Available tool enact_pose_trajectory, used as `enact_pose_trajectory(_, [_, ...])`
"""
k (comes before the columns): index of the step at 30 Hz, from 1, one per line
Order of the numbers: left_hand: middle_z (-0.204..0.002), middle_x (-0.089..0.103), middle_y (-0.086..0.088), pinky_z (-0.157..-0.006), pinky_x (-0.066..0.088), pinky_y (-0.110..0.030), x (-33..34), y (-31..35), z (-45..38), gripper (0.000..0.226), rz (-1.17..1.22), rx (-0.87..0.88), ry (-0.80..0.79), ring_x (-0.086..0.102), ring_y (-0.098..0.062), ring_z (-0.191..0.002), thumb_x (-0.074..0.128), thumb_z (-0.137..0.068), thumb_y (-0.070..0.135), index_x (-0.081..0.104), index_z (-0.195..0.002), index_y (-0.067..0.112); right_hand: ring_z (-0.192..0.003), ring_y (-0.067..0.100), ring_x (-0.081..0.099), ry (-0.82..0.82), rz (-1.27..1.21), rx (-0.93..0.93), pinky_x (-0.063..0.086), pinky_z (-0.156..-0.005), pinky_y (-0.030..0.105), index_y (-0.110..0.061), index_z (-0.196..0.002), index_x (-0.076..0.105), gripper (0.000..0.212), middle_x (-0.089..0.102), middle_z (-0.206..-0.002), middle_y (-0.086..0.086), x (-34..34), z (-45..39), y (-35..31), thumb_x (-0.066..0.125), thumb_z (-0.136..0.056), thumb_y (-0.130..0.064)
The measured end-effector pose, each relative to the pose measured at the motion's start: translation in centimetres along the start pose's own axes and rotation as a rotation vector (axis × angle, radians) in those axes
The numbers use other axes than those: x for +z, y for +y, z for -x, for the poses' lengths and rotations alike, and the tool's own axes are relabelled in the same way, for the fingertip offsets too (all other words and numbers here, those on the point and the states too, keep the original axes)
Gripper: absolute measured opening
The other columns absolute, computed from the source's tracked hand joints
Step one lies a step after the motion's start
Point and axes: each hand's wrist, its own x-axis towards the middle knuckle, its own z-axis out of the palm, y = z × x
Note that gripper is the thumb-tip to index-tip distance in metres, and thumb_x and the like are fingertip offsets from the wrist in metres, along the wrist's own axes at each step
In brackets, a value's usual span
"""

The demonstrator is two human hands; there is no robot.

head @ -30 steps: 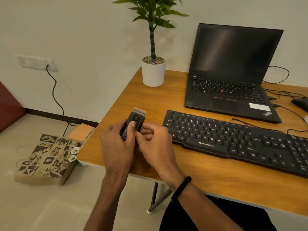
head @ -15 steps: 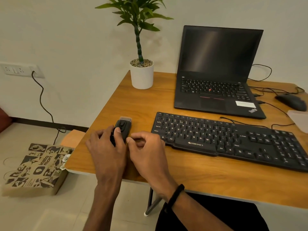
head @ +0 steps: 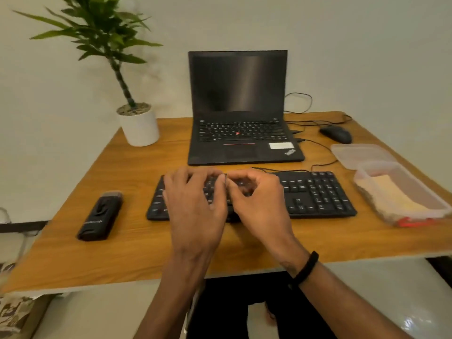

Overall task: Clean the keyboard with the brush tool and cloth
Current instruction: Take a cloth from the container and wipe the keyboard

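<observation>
The black keyboard (head: 315, 192) lies across the middle of the wooden table (head: 117, 167). Both my hands hover over its left half. My left hand (head: 195, 206) has its fingers spread loosely above the keys. My right hand (head: 256, 199) has curled fingers, thumb and forefinger meeting; blur hides whether they pinch something small. The black brush tool (head: 100, 216) lies alone on the table left of the keyboard, bristles pointing away from me. A yellowish cloth (head: 391, 194) sits in a clear plastic box (head: 435, 204) at the right.
A black laptop (head: 239, 133) stands open behind the keyboard. A white plant pot (head: 139, 126) is at the back left. A mouse (head: 336, 133), cables and the box's lid (head: 362, 155) are at the back right. A printed paper bag (head: 12, 314) sits on the floor at the left.
The brush tool has left my hands and now lies on the table. Both hands have moved right, over the keyboard. The view has swung right, bringing the cloth box into sight.
</observation>
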Motion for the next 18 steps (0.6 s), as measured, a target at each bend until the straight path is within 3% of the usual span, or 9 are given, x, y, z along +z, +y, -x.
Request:
enact_pose_trajectory(3, [-0.102, 0.062, 0.007, -0.084, 0.031, -0.016, 3.7, 4.2, -0.1, 0.012, 0.112, 0.117, -0.090, 0.052, -0.016, -0.099, 0.068, -0.097, 0.027, 0.070, -0.108, 0.029, -0.083, -0.009, 0.069, 0.085, 0.118, -0.021, 0.058, -0.069, 0.014, -0.031, -0.109, 0.077, 0.016, 0.074, -0.091, -0.022, -5.4, -0.3, 1.3, 0.071, -0.095, -0.031])
enact_pose_trajectory(7, [-0.094, 0.064, 0.013, -0.081, 0.034, -0.011, 8.6, 10.0, 0.5, 0.015, 0.242, 0.205, -0.221, 0.052, -0.012, -0.090, 0.067, -0.098, 0.029, 0.069, -0.112, 0.030, -0.091, -0.002, 0.071, 0.216, 0.330, -0.039, 0.062, -0.080, 0.028, -0.029, -0.114, 0.075, 0.022, 0.076, -0.104, -0.016, -13.4, -0.6, 3.7, 0.071, -0.092, -0.032])
enact_pose_trajectory(10, [-0.090, 0.063, 0.017, -0.084, 0.039, -0.018, 11.9, 13.9, 1.1, 0.020, 0.259, 0.251, -0.362, 0.049, -0.008, -0.092, 0.065, -0.098, 0.037, 0.069, -0.118, 0.034, -0.090, 0.001, 0.069, 0.264, 0.585, -0.037, 0.060, -0.080, 0.026, -0.026, -0.119, 0.073, 0.029, 0.075, -0.109, -0.012, -20.0, -1.4, 5.1, 0.072, -0.092, -0.037])
enact_pose_trajectory(13, [-0.088, 0.064, 0.017, -0.092, 0.049, -0.036, 14.1, 16.5, 1.6, 0.028, 0.249, 0.266, -0.515, 0.052, -0.008, -0.101, 0.069, -0.095, 0.040, 0.069, -0.123, 0.033, -0.093, 0.015, 0.069, 0.252, 0.890, 0.080, 0.059, -0.080, 0.037, -0.025, -0.118, 0.071, 0.032, 0.074, -0.109, -0.006, -25.5, -2.7, 7.0, 0.071, -0.091, -0.043])
enact_pose_trajectory(18, [-0.107, 0.068, 0.011, -0.096, 0.049, -0.045, 16.4, 18.5, 2.3, 0.040, 0.120, 0.314, -0.667, 0.048, -0.015, -0.112, 0.072, -0.090, 0.050, 0.068, -0.127, 0.035, -0.083, 0.023, 0.063, 0.044, 1.130, 0.351, 0.059, -0.074, 0.042, -0.022, -0.107, 0.064, 0.033, 0.065, -0.099, 0.001, -28.8, -4.1, 9.1, 0.078, -0.084, -0.040])
